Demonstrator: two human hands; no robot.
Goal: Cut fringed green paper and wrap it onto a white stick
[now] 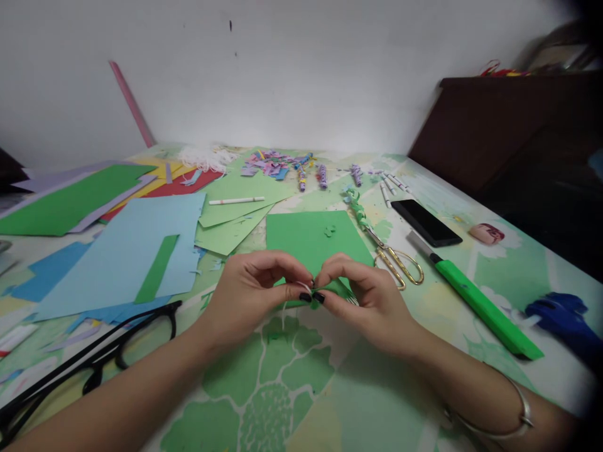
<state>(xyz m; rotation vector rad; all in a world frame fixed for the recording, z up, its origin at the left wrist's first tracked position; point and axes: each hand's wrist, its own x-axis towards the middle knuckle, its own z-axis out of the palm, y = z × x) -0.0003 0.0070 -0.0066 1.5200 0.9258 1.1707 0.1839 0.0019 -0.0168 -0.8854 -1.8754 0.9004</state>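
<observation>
My left hand (249,292) and my right hand (362,298) meet fingertip to fingertip low over the table, both pinched on a small piece of green paper (340,287) with a thin pale strip at the pinch. Just behind them lies a square green paper sheet (306,235) with a tiny green cut-out on it. Gold-handled scissors (398,263) rest right of that sheet, close to my right hand.
A green utility knife (480,307), a black phone (426,223) and a pink eraser (487,233) lie at the right. Blue, green and red paper sheets (127,251) cover the left. Black glasses (85,370) sit at front left. Rolled paper pieces (301,169) litter the back.
</observation>
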